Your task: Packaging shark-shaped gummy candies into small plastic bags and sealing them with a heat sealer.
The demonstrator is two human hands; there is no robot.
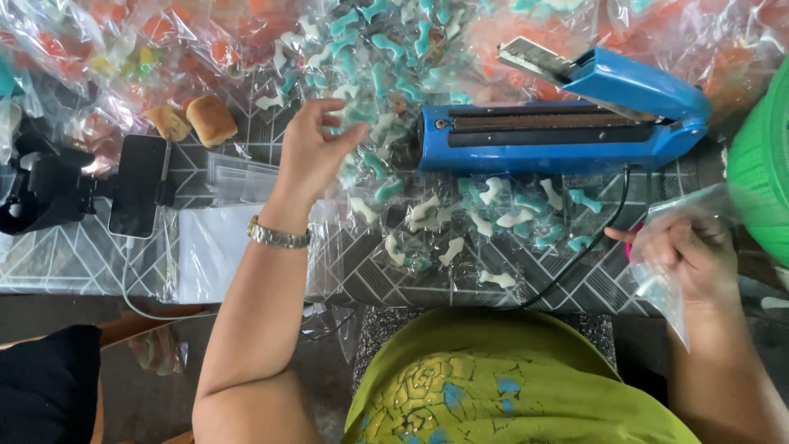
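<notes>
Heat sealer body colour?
Blue, with a black sealing strip; the heat sealer shows best in the head view, lid raised.

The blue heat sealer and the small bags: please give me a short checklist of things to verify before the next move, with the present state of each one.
1. Blue heat sealer arm raised, ready to take a bag: ok.
2. Sealing bar free of candy or plastic: ok, nothing lies on it.
3. Black cord clear of the work: not ok, it runs across the bagged candies.
4. Right hand grips a clear bag: ok; its contents: cannot tell.
5. Left hand holds candy: cannot tell; it hovers open over the teal and white candies.
6. Sealer switched on: cannot tell.
</notes>
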